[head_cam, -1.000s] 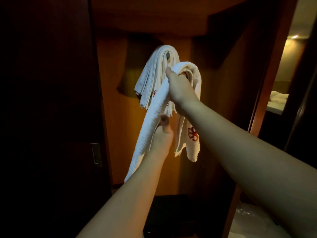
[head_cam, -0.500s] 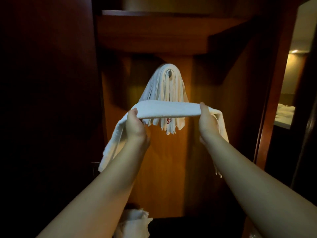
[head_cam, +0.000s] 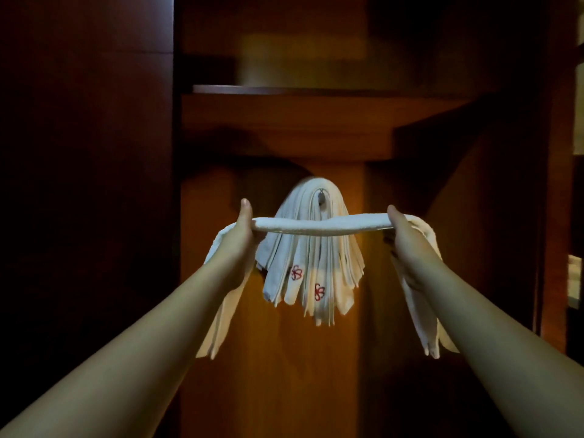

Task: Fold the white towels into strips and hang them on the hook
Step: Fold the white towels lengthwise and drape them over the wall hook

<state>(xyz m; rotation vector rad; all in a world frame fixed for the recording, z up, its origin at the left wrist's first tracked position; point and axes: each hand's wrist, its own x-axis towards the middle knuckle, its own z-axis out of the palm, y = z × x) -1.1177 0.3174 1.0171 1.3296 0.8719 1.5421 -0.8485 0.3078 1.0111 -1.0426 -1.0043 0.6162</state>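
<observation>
head view: wooden closet (head_cam: 316,358) back panel carries hung towels (head_cam: 311,263), draped over what looks like a hook (head_cam: 321,195). folded strip (head_cam: 322,225) stretched taut just below, ready to loop over; left hand (head_cam: 241,235) and right hand (head_cam: 403,235) each grip an end.

Position: on my head, the only view.
Facing: forward along my outstretched arms into a wooden closet (head_cam: 316,358).
Nearness: arm's reach from the hook (head_cam: 321,195).

hook (head_cam: 321,195) mostly buried under hanging towels (head_cam: 311,273), shelf (head_cam: 284,90) contents blurred — indistinct
</observation>
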